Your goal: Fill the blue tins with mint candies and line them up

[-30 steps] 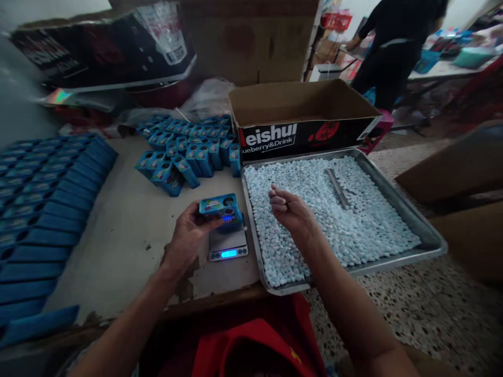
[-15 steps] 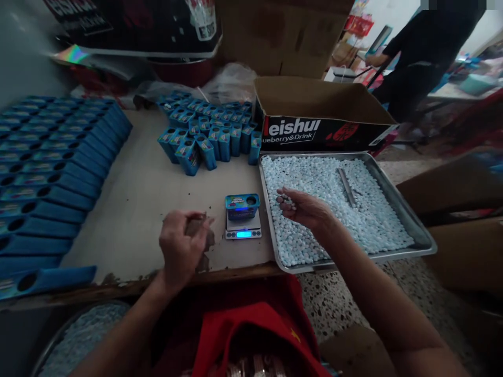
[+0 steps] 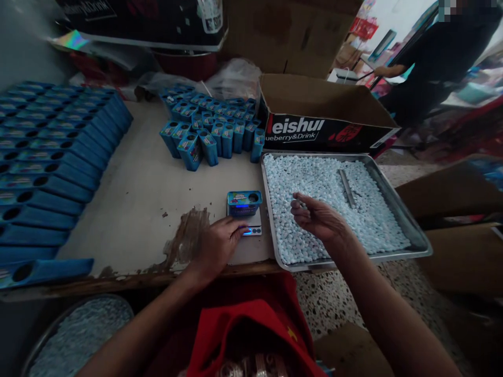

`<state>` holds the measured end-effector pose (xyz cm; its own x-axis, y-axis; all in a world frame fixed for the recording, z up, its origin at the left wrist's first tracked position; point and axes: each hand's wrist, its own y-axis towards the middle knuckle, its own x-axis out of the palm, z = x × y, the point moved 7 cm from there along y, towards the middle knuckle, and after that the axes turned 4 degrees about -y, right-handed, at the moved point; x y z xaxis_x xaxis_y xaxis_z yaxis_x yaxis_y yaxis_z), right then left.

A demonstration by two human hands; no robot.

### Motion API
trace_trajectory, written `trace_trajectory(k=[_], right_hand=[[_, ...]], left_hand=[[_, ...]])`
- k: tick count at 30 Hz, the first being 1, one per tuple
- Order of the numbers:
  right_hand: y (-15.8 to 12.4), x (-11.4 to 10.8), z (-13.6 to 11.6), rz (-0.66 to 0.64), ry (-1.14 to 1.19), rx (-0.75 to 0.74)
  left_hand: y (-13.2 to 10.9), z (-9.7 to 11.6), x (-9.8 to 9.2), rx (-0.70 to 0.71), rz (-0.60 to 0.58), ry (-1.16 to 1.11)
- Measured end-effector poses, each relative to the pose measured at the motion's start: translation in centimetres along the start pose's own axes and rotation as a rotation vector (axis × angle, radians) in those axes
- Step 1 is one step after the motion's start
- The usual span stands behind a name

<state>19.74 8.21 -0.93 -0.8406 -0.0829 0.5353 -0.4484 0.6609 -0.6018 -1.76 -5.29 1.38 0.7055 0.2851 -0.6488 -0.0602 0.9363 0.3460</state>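
A blue printed candy box [image 3: 244, 204] with a round hole in its top stands on a small digital scale [image 3: 257, 222]. My left hand [image 3: 222, 243] reaches over the scale's front, fingers stretched forward close to the box and partly covering the lit display. Whether the fingertips touch the box is unclear. Above a metal tray [image 3: 269, 230] of pale blue-white candies [image 3: 286, 173], my right hand [image 3: 322, 220] hovers with fingers curled inward. Its palm is turned out of sight, so what it holds is hidden. A flat metal strip [image 3: 346, 188] lies on the candies.
Several blue boxes [image 3: 220, 136] stand at the table's back, and rows of them [image 3: 58, 152] fill the left. A black open carton [image 3: 330, 131] is behind the tray. Below the table edge sits a round container of candies [image 3: 82, 335]. Farther back right is a person [image 3: 440, 68].
My left hand has moved right, from the bare tabletop to the scale. My right hand has shifted slightly right; the candies seen at its fingertips earlier are no longer visible.
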Motion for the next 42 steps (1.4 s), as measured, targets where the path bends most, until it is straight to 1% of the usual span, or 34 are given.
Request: trace_trajectory(k=[2, 3, 4, 5, 6, 7, 8, 9, 10, 11, 12, 13, 14, 16, 17, 18, 19, 21, 22, 25, 27, 30, 32, 34, 37, 39, 40, 42], right_hand=[[-0.3, -0.1, 0.0, 0.044, 0.054, -0.014], [-0.3, 0.2, 0.0, 0.054, 0.068, -0.018], [-0.3, 0.8, 0.1, 0.052, 0.074, -0.019], [-0.3, 1.4, 0.2, 0.042, 0.077, -0.026], [-0.3, 2.1, 0.2, 0.029, 0.081, -0.047], [-0.3, 2.7, 0.1, 0.011, 0.089, -0.073], [-0.3, 3.2, 0.1, -0.012, 0.099, -0.092], [-0.5, 3.4, 0.1, -0.038, 0.113, -0.095], [-0.6, 3.2, 0.1, -0.057, 0.124, -0.079], [-0.7, 2.7, 0.2, -0.065, 0.129, -0.055], [-0.8, 1.7, 0.3, -0.055, 0.126, -0.031], [-0.9, 0.5, 0.2, -0.024, 0.119, -0.018], [-0.8, -1.0, 0.1, 0.026, 0.111, -0.019], [-0.6, -3.5, -0.2, 0.131, 0.102, -0.026], [-0.4, -4.3, -0.4, 0.171, 0.102, -0.023], [-0.3, -4.8, -0.6, 0.202, 0.099, -0.025], [-0.1, -4.9, -0.9, 0.226, 0.092, -0.042], [0.1, -4.5, -1.9, 0.253, 0.051, -0.106], [0.1, -4.0, -2.3, 0.247, 0.02, -0.139], [0.1, -2.2, -3.1, 0.151, -0.132, -0.193], [0.1, -1.3, -3.4, 0.108, -0.3, -0.239], [0.2, -0.7, -4.0, 0.134, -0.54, -0.359], [0.2, -0.5, -4.6, 0.157, -0.611, -0.427], [0.3, -0.5, -5.4, 0.171, -0.604, -0.453], [0.2, -0.4, -6.2, 0.143, -0.537, -0.399], [-0.1, 0.2, -6.3, 0.112, -0.54, -0.37], [-0.3, 0.8, -6.2, 0.094, -0.567, -0.382], [-0.7, 2.7, -5.8, 0.028, -0.658, -0.444]], left_hand=[[1.0, 3.3, -2.3, 0.132, 0.154, -0.074], [2.1, 5.1, -3.1, 0.2, 0.224, -0.08], [3.5, 6.9, -3.4, 0.265, 0.274, -0.064], [5.2, 8.4, -3.2, 0.312, 0.28, -0.051], [7.1, 9.6, -2.5, 0.351, 0.234, -0.033], [8.9, 10.8, -1.4, 0.404, 0.121, 0.005], [10.5, 11.5, -0.7, 0.433, 0.027, 0.038], [11.6, 11.8, -0.6, 0.439, -0.017, 0.066], [12.3, 11.8, -1.3, 0.424, -0.011, 0.09], [12.6, 11.3, -2.8, 0.388, 0.049, 0.108], [12.4, 10.5, -4.9, 0.337, 0.139, 0.126], [11.7, 9.5, -7.1, 0.279, 0.226, 0.149], [10.8, 8.2, -9.1, 0.225, 0.279, 0.175], [8.5, 4.9, -12.2, 0.086, 0.312, 0.214], [7.3, 3.1, -13.1, 0.016, 0.305, 0.212], [6.0, 1.4, -13.6, -0.05, 0.296, 0.203], [4.9, -0.1, -13.7, -0.102, 0.285, 0.195], [3.2, -2.5, -13.1, -0.163, 0.262, 0.204], [2.5, -3.3, -12.6, -0.171, 0.255, 0.222], [1.8, -4.1, -11.1, -0.144, 0.252, 0.243], [2.1, -3.7, -10.4, -0.099, 0.283, 0.228], [3.4, -1.7, -9.3, 0.043, 0.302, 0.241], [4.5, -0.1, -8.4, 0.143, 0.282, 0.255], [5.3, 0.9, -7.8, 0.189, 0.253, 0.242], [5.8, 1.4, -6.7, 0.182, 0.189, 0.205], [5.7, 1.1, -5.8, 0.128, 0.125, 0.182], [5.6, 0.8, -5.2, 0.085, 0.088, 0.169], [5.3, -0.1, -4.1, -0.018, 0.024, 0.136]])
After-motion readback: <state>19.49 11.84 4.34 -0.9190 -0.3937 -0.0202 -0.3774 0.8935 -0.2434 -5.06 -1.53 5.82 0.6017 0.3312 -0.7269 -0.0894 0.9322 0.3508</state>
